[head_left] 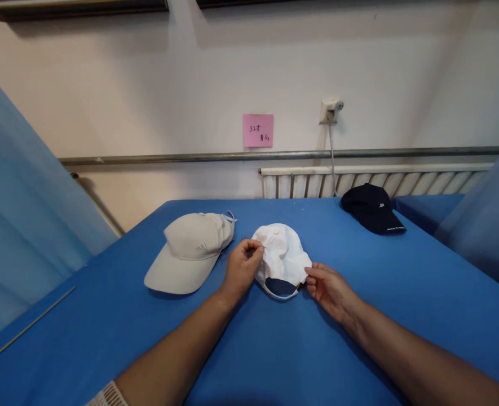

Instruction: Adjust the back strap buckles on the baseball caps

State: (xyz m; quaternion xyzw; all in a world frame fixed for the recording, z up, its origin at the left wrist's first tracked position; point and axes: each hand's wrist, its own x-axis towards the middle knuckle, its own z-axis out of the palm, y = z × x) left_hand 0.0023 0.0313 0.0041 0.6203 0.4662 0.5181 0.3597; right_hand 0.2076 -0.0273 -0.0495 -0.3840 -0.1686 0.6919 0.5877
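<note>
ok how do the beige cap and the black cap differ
The beige cap has its brim toward the near left; the black cap's brim points right. The beige cap sits near the left hand, while the black cap lies farther back, beyond the right hand. Both rest crown up on the blue surface.

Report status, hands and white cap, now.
Left hand pinching white cap, left side. Right hand pinching its right edge. Beige cap close by, to the left.

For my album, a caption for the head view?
Left hand and right hand pinch a white baseball cap on blue cloth.
</note>
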